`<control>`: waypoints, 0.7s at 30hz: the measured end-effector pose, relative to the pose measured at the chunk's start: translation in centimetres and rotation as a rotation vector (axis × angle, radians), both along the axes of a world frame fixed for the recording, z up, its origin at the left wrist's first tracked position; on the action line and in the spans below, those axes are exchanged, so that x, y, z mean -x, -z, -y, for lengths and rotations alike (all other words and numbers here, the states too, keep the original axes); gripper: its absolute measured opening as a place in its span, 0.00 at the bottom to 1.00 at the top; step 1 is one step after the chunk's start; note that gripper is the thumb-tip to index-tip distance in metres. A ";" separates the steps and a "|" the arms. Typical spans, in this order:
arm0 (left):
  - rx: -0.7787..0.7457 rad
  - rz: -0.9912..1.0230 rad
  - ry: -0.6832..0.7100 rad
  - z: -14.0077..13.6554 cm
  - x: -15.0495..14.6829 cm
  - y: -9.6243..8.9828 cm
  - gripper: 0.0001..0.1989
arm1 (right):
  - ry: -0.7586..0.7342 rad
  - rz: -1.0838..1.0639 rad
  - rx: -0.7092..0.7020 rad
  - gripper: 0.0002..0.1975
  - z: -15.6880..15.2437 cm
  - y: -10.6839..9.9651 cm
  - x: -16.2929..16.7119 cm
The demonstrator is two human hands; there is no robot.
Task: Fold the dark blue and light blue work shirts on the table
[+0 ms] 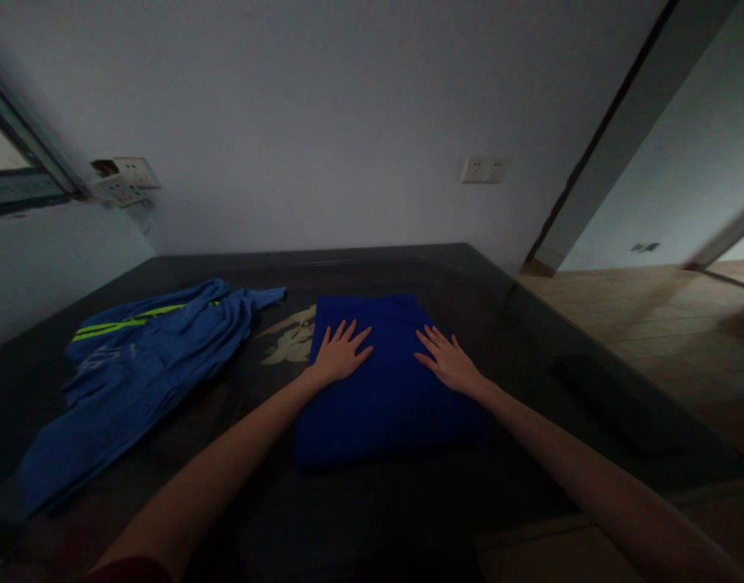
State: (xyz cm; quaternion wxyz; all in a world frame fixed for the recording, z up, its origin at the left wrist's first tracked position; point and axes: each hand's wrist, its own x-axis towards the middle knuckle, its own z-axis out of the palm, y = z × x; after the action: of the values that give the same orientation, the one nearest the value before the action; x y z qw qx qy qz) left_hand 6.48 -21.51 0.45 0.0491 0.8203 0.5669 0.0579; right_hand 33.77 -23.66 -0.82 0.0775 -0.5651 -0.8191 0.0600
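A deep blue piece of cloth (387, 413), folded into a rough rectangle, lies flat on the dark table (372, 518) in front of me. My left hand (340, 352) rests palm down on its left part, fingers spread. On its right side my right hand (449, 360) also lies flat with the fingers apart, and a ring shows on one finger. Neither hand grips the fabric. Left of the cloth is a crumpled blue garment (159, 348) with yellow-green stripes. Between the two, a pale flower-like pattern (292, 338) shows on the table surface.
A dark, flat folded item (608, 401) lies near the table's right edge. Behind the table rises a grey wall with a double socket (484, 169); more sockets (132, 174) sit in the left corner. Tiled floor (639, 312) stretches away on the right.
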 end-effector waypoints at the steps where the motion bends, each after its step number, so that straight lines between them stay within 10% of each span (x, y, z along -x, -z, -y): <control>1: -0.006 0.005 -0.001 0.0 0.0 0.0 0.29 | 0.012 0.013 -0.007 0.32 0.0 0.1 -0.3; 11: -0.220 0.328 0.004 2.3 1.6 -3.5 0.18 | 0.226 -0.130 -0.192 0.21 2.8 -3.4 -3.9; 17: -0.068 0.310 -0.018 10.1 5.4 -7.4 0.16 | 0.280 -0.554 -0.283 0.13 11.2 -4.5 -6.5; 21: 0.062 0.245 -0.220 15.6 7.3 -6.9 0.16 | 0.379 -0.637 -0.262 0.14 16.3 -2.7 -6.0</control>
State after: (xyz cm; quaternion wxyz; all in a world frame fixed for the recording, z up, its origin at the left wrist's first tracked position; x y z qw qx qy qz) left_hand -0.80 -37.15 7.35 0.1365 0.7382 0.6445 0.1452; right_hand 39.78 -39.97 1.89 0.4089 -0.6448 -0.6360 0.1118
